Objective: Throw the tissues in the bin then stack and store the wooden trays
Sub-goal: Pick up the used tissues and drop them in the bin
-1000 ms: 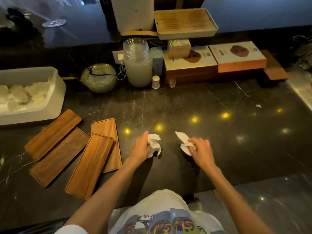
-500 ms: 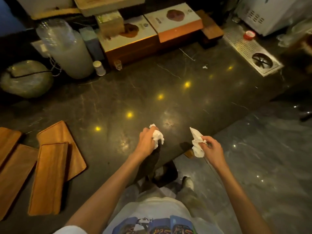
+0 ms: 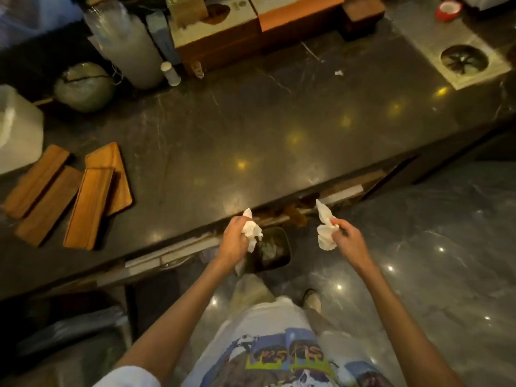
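Note:
My left hand (image 3: 234, 239) is closed around a crumpled white tissue (image 3: 251, 229), held just left of and above a small dark bin (image 3: 275, 248) on the floor under the counter edge. My right hand (image 3: 349, 241) pinches a second white tissue (image 3: 325, 229) to the right of the bin, over the floor. Several wooden trays (image 3: 89, 208) lie overlapping on the dark stone counter (image 3: 251, 127) at the left, well away from both hands. Pale rubbish shows inside the bin.
A white tub (image 3: 16, 129), a wrapped round bowl (image 3: 83, 85), a large plastic jar (image 3: 131, 48) and boxes (image 3: 217, 26) line the counter's back. A metal drain plate (image 3: 463, 61) sits at the right. Open shelves run under the counter. The floor is glossy grey marble.
I have stepped back from the counter and both hands, each holding its tissue, have come off the counter and down toward the bin, which has come into view.

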A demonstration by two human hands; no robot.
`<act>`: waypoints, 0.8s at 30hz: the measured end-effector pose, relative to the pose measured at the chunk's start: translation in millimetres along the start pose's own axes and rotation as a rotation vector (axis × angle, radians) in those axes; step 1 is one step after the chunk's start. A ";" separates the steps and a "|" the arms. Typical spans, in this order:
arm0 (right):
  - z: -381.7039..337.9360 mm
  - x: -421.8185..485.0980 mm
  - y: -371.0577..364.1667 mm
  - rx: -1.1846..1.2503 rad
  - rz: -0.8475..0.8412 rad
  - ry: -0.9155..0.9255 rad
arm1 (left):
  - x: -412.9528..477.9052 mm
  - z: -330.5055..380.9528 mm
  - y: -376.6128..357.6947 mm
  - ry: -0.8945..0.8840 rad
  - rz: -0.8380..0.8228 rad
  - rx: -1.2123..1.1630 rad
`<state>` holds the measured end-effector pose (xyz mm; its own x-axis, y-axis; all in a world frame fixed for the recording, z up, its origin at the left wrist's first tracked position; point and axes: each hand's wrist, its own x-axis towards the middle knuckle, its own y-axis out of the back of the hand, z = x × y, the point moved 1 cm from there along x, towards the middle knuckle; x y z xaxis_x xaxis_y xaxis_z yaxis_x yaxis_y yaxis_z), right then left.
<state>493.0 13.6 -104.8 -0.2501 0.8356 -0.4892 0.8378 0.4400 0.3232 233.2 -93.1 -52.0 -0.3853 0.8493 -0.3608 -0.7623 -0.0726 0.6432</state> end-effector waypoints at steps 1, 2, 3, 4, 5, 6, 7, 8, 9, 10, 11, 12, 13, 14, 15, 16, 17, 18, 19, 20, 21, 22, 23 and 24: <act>10.7 -9.4 5.9 -0.011 -0.031 -0.007 | -15.6 -0.4 -10.8 0.030 -0.007 -0.018; 21.3 -19.1 12.3 -0.021 -0.053 -0.010 | -29.0 -1.4 -21.0 0.054 -0.024 -0.026; 30.9 -28.1 18.8 -0.032 -0.067 -0.011 | -40.3 -2.3 -30.0 0.076 -0.046 -0.020; 39.5 -36.7 25.5 -0.048 -0.079 -0.014 | -49.4 -4.9 -38.7 0.092 -0.062 -0.015; 46.5 -43.9 32.0 -0.064 -0.089 -0.017 | -56.9 -7.2 -45.7 0.110 -0.068 -0.018; 52.4 -49.8 38.0 -0.075 -0.095 -0.019 | -63.2 -10.5 -52.5 0.134 -0.064 -0.026; 57.6 -54.8 42.9 -0.077 -0.096 -0.019 | -68.6 -13.2 -57.8 0.163 -0.064 -0.024; 62.3 -59.3 46.9 -0.075 -0.093 -0.024 | -73.0 -17.3 -62.5 0.192 -0.065 -0.021; 67.1 -63.2 50.1 -0.082 -0.090 -0.035 | -76.9 -20.3 -66.1 0.221 -0.071 -0.018; 71.7 -66.1 52.7 -0.097 -0.086 -0.051 | -79.2 -24.0 -70.7 0.236 -0.078 -0.021; 75.7 -68.5 53.2 -0.109 -0.081 -0.072 | -81.0 -25.3 -73.0 0.253 -0.093 -0.019; 79.3 -71.1 51.9 -0.115 -0.077 -0.096 | -82.0 -30.1 -75.8 0.266 -0.094 -0.021; 81.9 -73.6 48.4 -0.120 -0.071 -0.119 | -83.2 -34.2 -77.5 0.293 -0.096 -0.028; 83.6 -76.1 43.3 -0.122 -0.064 -0.137 | -83.5 -40.8 -80.9 0.315 -0.092 -0.047; 84.4 -78.0 37.0 -0.118 -0.060 -0.153 | -83.4 -46.2 -84.0 0.344 -0.102 -0.067; 85.4 -79.5 29.3 -0.109 -0.059 -0.173 | -81.4 -53.2 -88.7 0.368 -0.112 -0.092; 87.4 -79.4 20.4 -0.097 -0.058 -0.199 | -78.3 -59.2 -91.8 0.402 -0.136 -0.116; 91.0 -78.0 10.3 -0.078 -0.063 -0.229 | -73.7 -68.5 -97.4 0.422 -0.141 -0.150; 96.5 -75.8 -0.7 -0.053 -0.078 -0.261 | -70.9 -75.1 -101.4 0.449 -0.160 -0.183; 103.6 -71.3 -12.7 -0.024 -0.092 -0.285 | -67.1 -84.4 -107.8 0.455 -0.170 -0.209; 112.2 -65.7 -25.6 -0.009 -0.103 -0.301 | -61.5 -90.2 -111.0 0.464 -0.185 -0.241; 123.6 -60.6 -38.8 -0.022 -0.118 -0.317 | -55.3 -102.7 -119.7 0.451 -0.195 -0.254; 136.2 -55.9 -52.8 -0.055 -0.136 -0.338 | -52.0 -113.8 -125.5 0.476 -0.224 -0.268; 148.4 -49.9 -66.5 -0.088 -0.154 -0.351 | -45.5 -128.7 -133.6 0.490 -0.252 -0.265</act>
<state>521.8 -106.2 -222.2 -0.1754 0.6011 -0.7797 0.7550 0.5904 0.2853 285.6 -189.3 -208.4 -0.3225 0.5226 -0.7892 -0.9404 -0.0815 0.3302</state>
